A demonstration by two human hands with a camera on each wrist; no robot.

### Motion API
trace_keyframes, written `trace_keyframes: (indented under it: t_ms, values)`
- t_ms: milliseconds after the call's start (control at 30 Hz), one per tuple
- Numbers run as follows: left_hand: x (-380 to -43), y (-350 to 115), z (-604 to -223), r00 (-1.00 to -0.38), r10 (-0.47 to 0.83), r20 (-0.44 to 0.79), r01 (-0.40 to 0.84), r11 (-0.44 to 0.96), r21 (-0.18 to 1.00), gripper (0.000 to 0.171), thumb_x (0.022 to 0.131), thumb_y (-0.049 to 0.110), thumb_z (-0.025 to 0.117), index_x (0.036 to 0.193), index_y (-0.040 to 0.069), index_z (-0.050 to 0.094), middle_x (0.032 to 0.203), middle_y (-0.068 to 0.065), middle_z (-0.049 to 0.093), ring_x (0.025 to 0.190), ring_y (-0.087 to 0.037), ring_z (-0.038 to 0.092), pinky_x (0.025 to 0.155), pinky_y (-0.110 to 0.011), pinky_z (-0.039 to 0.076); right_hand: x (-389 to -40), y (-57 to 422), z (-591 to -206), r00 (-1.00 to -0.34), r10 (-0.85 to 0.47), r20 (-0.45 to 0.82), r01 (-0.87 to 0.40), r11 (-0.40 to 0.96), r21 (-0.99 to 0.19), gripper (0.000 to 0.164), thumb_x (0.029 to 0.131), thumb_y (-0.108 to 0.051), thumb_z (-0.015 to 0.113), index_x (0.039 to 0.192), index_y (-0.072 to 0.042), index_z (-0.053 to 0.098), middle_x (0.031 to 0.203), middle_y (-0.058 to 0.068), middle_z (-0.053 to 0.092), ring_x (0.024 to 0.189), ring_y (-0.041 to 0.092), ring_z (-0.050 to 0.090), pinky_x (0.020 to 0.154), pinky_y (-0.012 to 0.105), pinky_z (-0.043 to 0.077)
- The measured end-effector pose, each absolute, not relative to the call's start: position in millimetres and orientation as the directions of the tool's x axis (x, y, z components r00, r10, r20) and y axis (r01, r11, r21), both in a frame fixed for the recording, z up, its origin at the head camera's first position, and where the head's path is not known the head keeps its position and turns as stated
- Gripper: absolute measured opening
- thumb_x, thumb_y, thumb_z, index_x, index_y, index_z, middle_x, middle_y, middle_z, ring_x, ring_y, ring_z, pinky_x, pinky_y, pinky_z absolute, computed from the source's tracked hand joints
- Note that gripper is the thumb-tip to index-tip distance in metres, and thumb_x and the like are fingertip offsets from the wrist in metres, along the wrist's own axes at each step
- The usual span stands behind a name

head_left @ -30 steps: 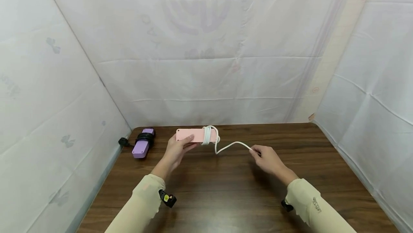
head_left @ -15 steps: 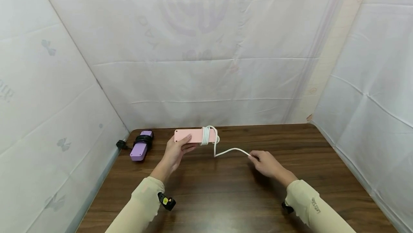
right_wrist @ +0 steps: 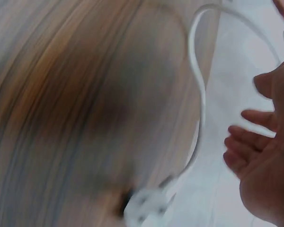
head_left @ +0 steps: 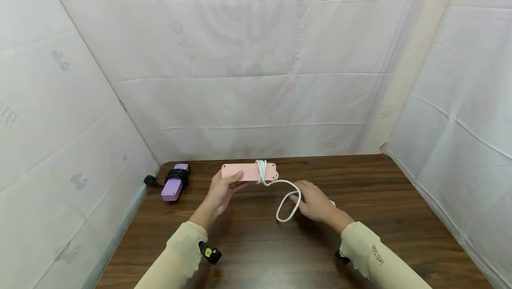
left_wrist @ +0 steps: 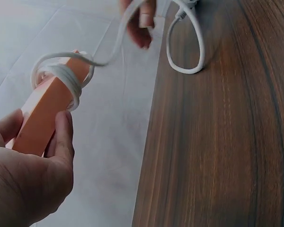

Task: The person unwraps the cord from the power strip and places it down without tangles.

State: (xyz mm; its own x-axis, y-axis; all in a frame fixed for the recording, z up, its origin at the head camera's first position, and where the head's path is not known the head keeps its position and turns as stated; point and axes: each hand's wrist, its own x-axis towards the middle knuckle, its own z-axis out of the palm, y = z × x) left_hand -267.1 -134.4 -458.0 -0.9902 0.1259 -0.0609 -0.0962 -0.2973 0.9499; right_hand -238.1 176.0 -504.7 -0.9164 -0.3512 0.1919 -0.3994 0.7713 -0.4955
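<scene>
The person's L hand (head_left: 221, 193) grips a pink power strip (head_left: 248, 172), thumb on top, nr the far edge of the brown table (head_left: 256, 244), w/ white cord (head_left: 283, 220) wound round the strip's R part. The R hand (head_left: 314, 202) is loosely spread, holding nothing, beside the cord's loose loop (can't tell if touching). A purple strip (head_left: 172, 187) w/ black cord (head_left: 178, 173) round it lies on the table, far L.

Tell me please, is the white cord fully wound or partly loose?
Partly loose: some white cord circles the pink bar, but a slack loop shows beside the right hand.
</scene>
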Motion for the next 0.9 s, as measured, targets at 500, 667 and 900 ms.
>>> trace_keyframes:
  t_ms: [500,667,900]
  values:
    - [-266,-130,-461,-0.994,0.081,-0.077,-0.100,-0.332,0.938,0.032,0.104,0.001,0.063,0.134,0.001,0.050,0.103,0.002,0.074,0.094,-0.009,0.079,0.093,-0.037,0.064,-243,173,-499,-0.913,-0.398,0.087,-0.216,0.294,-0.931,0.036,0.111,-0.002,0.043,0.140,0.013,0.058,0.120,0.033,0.074,0.117,0.046,0.073,0.098,0.047,0.062]
    - [-264,-126,-462,-0.992,0.101,-0.081,-0.108,-0.305,0.946,0.035,0.104,0.001,0.064,0.136,0.002,0.051,0.109,-0.001,0.071,0.097,-0.010,0.077,0.096,-0.038,0.064,-245,168,-491,-0.932,-0.361,0.034,-0.120,0.218,-0.969,0.041,0.115,-0.014,0.042,0.139,0.016,0.056,0.121,0.039,0.071,0.113,0.048,0.074,0.098,0.058,0.060]
    - [-264,-114,-466,-0.993,0.091,-0.079,-0.103,-0.309,0.945,0.038,0.100,-0.006,0.065,0.136,-0.005,0.052,0.113,-0.006,0.065,0.099,-0.013,0.074,0.093,-0.035,0.064,-239,147,-479,-0.931,-0.341,0.127,-0.256,0.367,-0.894,0.024,0.111,-0.014,0.057,0.123,0.002,0.070,0.106,0.025,0.075,0.092,0.034,0.073,0.078,0.042,0.063]
